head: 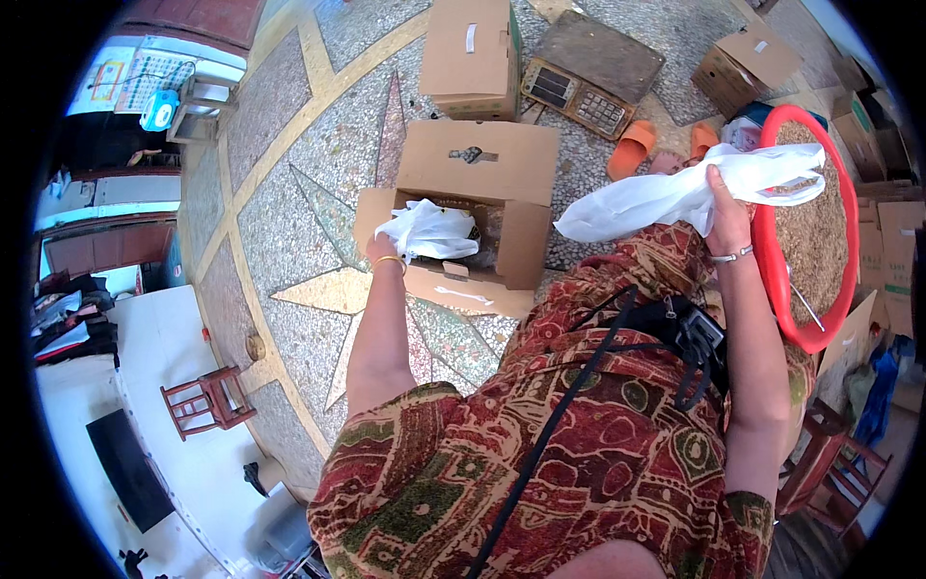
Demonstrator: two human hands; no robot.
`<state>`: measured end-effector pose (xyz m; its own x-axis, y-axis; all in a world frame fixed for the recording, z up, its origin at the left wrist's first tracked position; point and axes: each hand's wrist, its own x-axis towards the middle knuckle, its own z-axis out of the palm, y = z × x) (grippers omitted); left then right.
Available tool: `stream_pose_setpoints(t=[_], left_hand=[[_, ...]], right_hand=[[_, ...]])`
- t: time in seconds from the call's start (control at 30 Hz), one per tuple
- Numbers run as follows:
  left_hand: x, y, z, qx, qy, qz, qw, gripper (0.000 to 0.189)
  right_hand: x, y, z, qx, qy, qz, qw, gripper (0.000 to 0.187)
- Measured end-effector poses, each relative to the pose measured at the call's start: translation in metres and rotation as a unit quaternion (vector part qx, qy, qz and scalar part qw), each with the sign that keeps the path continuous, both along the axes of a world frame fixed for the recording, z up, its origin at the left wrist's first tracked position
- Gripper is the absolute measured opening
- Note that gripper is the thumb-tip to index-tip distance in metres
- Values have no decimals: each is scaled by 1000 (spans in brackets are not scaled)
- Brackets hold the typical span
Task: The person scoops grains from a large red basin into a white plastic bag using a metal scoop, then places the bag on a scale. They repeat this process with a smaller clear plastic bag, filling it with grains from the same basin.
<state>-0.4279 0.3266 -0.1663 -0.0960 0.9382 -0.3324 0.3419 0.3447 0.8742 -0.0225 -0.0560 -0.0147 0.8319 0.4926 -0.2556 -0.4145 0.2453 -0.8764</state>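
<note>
An open cardboard box (477,163) stands on the floor before me, its flaps folded outward. Inside it lies a white plastic bag (438,230) that looks filled, with its top bunched up. My left hand (383,250) grips the bunched edge of this bag at the box's left side. On the right, my right hand (725,210) is closed around a second white plastic bag (636,195), which looks limp and hangs out to both sides of the fist. That bag's right end is over a red basin (772,239) filled with brown grain-like material (814,231).
Behind the open box are a closed cardboard box (466,51) and a platform scale (597,69) with a keypad. Orange slippers (631,150) sit near the basin. A metal-handled tool (804,298) rests in the grain. Another carton (749,65) and a wooden chair (210,402) stand farther off.
</note>
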Motion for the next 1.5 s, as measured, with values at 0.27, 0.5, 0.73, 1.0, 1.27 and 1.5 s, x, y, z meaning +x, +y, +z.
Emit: stream_pose_setpoints(t=[0.27, 0.5, 0.73, 1.0, 1.27, 1.5], left_hand=[[5, -9, -17, 4, 308, -192, 932, 35], [26, -16, -13, 26, 315, -254, 914, 52], [107, -78, 54, 361, 165, -424, 814, 31], [119, -119, -74, -165, 138, -407, 888, 34], [121, -123, -165, -110, 365, -541, 750, 50], [167, -124, -150, -117, 370, -584, 714, 50]], right_hand=[[1, -3, 4, -24, 8, -32, 999, 32], [-1, -4, 5, -57, 6, 44, 997, 33], [-12, 1, 29, -39, 79, 89, 992, 31], [-23, 21, 40, -108, 13, 179, 978, 38], [-29, 45, 51, -116, -31, 249, 961, 34], [-24, 59, 52, -89, -72, 315, 942, 33]])
